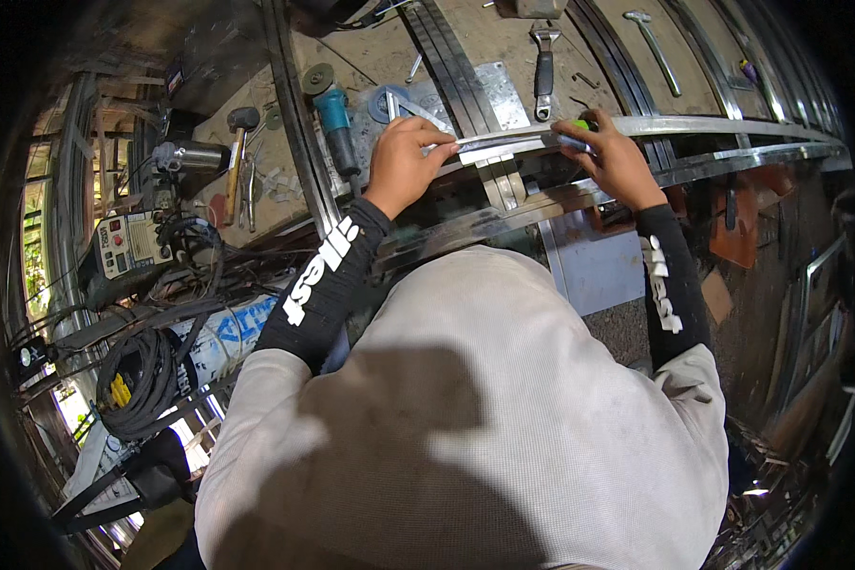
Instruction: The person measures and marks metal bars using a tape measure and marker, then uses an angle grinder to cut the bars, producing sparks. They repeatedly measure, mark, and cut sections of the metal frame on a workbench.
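A long silvery metal bar [712,126] runs crosswise in front of me, over other metal rails. My left hand [404,163] is closed, thumb and forefinger pinching a thin metal strip [503,142] along the bar at its left end. My right hand [617,160] is closed at the strip's other end, around a small object with a bright green part [582,123]. The fingers hide most of that object, so I cannot tell its kind. Beneath the strip, a short metal crosspiece [500,182] reaches toward the lower rail [560,201].
Beyond the bar lie an adjustable wrench [544,71] and a hammer [657,57]. At left are a teal angle grinder [334,122], a wooden-handled mallet [237,166], a steel tumbler [192,156], a control box [128,245] and coiled black cable [142,375] on a cylinder.
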`<state>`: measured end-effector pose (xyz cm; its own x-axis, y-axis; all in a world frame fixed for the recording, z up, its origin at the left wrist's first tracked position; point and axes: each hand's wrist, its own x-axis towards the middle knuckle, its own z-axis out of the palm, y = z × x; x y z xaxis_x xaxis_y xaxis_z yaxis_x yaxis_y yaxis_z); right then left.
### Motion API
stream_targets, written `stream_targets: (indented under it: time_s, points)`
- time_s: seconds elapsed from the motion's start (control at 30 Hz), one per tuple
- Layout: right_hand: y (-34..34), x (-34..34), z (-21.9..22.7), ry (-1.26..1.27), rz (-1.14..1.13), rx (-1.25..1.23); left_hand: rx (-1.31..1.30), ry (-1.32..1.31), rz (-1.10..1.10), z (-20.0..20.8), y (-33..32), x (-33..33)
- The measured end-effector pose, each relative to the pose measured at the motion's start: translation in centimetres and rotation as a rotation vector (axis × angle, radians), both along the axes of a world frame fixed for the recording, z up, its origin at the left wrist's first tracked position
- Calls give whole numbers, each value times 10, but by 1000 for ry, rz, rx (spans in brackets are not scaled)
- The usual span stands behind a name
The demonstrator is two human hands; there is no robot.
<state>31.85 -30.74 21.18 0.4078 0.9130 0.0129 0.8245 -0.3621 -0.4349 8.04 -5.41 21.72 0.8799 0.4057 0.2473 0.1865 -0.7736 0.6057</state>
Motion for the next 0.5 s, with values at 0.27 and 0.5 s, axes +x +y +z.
stream_targets:
  time_s: [0.27, 0.5]
  points:
    - [5, 5, -21, 3, 8, -57, 89, 98, -38, -20, 4, 8]
    - [7, 0, -44, -15, 21, -19, 121, 326, -110, -28, 12, 22]
